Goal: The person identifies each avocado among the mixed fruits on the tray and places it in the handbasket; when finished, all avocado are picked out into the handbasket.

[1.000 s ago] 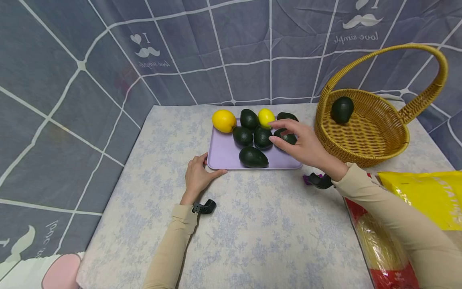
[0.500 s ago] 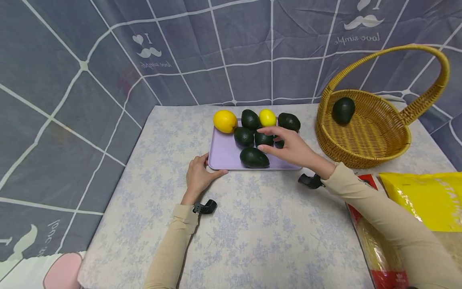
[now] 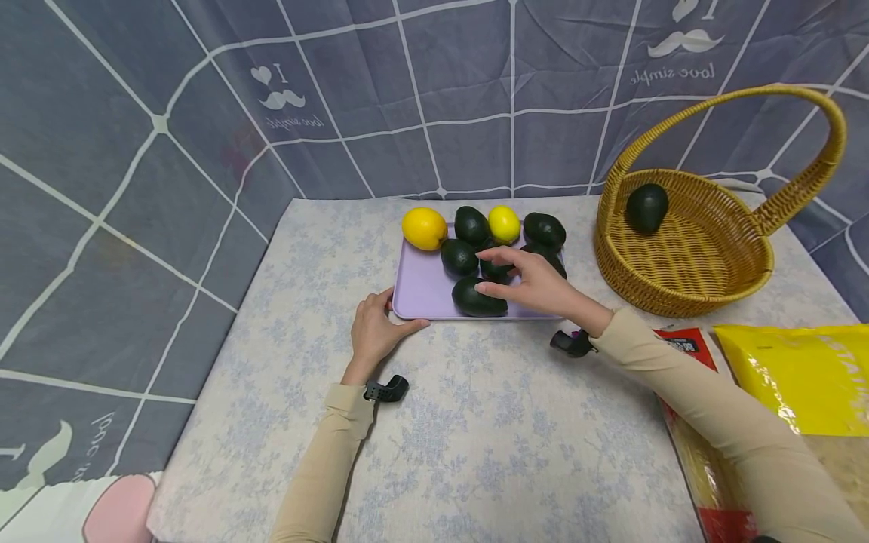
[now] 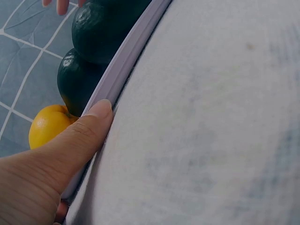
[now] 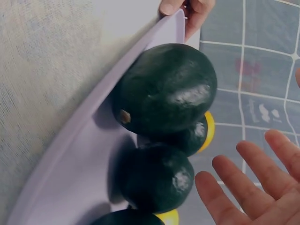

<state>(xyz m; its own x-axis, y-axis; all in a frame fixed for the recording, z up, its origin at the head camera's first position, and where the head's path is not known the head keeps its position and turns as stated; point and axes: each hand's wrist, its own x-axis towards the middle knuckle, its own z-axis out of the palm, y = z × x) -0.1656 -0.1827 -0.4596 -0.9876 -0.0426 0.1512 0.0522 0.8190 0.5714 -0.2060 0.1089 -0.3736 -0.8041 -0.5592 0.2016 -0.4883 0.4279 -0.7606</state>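
A lilac tray carries several dark green avocados, a large orange-yellow fruit at its back left corner and a lemon along the back. My left hand holds the tray's front left corner, thumb on the front rim and fingers at the left side. Above the tray is my right hand, thumb and fingers spread with nothing between them. Nearest its thumb lies the front avocado. In the right wrist view, the fingers stand beside another avocado, apart from it.
To the tray's right stands a wicker basket with a tall handle and one avocado inside. A red-ended noodle pack and a yellow bag lie at the right, partly under the right arm. A patterned cloth hangs behind the table.
My right hand has moved left and towards the front, from the right-hand avocados to above the front one. The left hand stays at the tray corner.
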